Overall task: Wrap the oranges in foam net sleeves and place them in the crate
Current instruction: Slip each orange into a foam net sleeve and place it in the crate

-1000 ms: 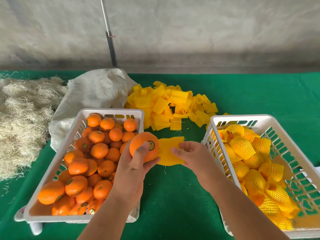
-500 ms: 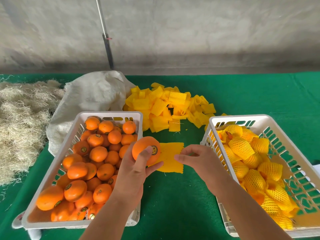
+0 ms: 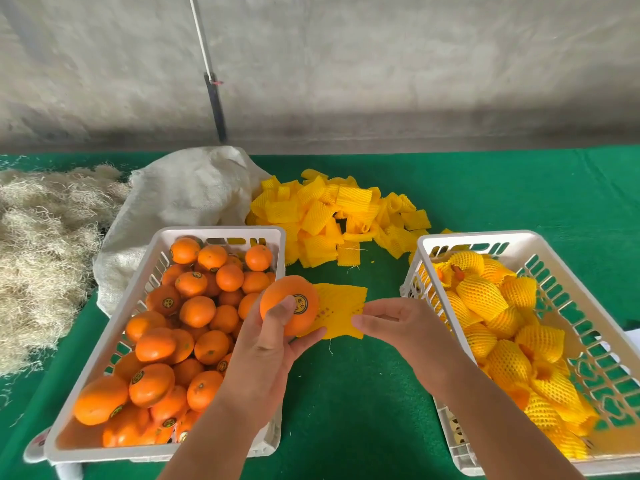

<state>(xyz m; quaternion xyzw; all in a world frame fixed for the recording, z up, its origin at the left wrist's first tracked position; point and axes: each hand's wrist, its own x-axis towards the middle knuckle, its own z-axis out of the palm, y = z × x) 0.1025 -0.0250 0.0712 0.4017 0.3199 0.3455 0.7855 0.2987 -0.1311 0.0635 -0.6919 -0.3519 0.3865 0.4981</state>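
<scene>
Toward the desk's left edge, a white crate [image 3: 221, 233] holds loose oranges. Beside it the left hand [image 3: 266, 344] grips a stickered orange [image 3: 289, 304], touching a flat yellow foam net sleeve [image 3: 341, 315] pinched by the right hand [image 3: 398, 327]. Toward the right edge, another crate [image 3: 429, 247] holds sleeved oranges.

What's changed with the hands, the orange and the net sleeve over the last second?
The right hand has pulled the foam sleeve out flatter and squarer, next to the orange. The left hand still holds that orange, hardly shifted. Both hands keep their grip. The crate of bare oranges, the crate of wrapped ones and the sleeve pile look unchanged.
</scene>
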